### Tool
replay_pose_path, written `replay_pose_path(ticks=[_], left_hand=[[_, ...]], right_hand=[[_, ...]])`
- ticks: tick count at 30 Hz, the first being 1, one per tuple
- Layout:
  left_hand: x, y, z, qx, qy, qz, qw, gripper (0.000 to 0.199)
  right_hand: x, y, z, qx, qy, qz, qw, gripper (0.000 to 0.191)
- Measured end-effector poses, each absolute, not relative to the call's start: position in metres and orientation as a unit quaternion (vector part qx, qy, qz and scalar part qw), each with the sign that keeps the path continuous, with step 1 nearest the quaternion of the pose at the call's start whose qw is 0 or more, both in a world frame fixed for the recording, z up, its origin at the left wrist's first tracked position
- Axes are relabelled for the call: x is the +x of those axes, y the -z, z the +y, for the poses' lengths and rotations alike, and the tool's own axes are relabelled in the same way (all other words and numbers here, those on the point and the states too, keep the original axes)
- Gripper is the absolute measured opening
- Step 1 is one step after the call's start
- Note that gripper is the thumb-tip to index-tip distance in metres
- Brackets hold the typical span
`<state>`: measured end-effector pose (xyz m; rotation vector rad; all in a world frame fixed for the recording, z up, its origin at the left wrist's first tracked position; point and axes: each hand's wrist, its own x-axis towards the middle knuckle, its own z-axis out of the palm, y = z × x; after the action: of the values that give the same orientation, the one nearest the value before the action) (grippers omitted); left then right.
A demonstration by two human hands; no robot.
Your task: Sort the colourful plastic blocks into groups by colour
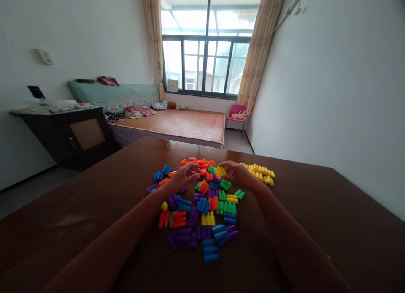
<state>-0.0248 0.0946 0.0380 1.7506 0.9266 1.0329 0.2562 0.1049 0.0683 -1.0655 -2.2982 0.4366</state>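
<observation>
My right hand (236,173) is closed on a yellow plastic building block (220,172) made of joined bullet-shaped tubes, raised over the pile. To its left, my left hand (186,177) has its fingers slightly curled and apart, close to several orange blocks (198,161) at the far side of the pile. Beneath and between my hands lie mixed blocks: green blocks (228,207), purple blocks (204,232), blue blocks (210,251) and another yellow block (208,219). A group of yellow blocks (259,172) lies right of my right hand.
The blocks lie on a dark brown wooden table (294,200). Beyond its far edge stands a bed with an orange-brown mat (180,122). A pink chair (236,111) holding a doll is by the right wall, and a dark cabinet (63,132) stands at left.
</observation>
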Motion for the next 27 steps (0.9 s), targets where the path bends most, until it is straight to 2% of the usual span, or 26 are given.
replay_pose_path(ticks=[5,10,13,19,24,27], left_hand=[[-0.056,-0.049,0.110,0.697,-0.447,0.418,0.374,0.048],[-0.073,-0.053,0.116,0.665,-0.466,0.443,0.380,0.051],[-0.075,-0.051,0.116,0.658,-0.465,0.453,0.382,0.051],[-0.075,-0.049,0.117,0.682,-0.438,0.463,0.359,0.048],[-0.067,-0.046,0.112,0.724,-0.407,0.457,0.320,0.042],[-0.053,-0.043,0.103,0.775,-0.353,0.430,0.300,0.034]], right_hand=[[0.387,-0.075,0.132,-0.620,-0.124,-0.727,0.266,0.041],[0.486,-0.043,0.135,-0.761,-0.105,-0.611,0.192,0.029],[0.494,-0.024,0.130,-0.787,-0.138,-0.583,0.150,0.029],[0.474,-0.015,0.130,-0.767,-0.204,-0.584,0.171,0.035],[0.472,-0.037,0.135,-0.779,-0.111,-0.601,0.137,0.032],[0.440,-0.061,0.133,-0.718,-0.118,-0.667,0.157,0.024]])
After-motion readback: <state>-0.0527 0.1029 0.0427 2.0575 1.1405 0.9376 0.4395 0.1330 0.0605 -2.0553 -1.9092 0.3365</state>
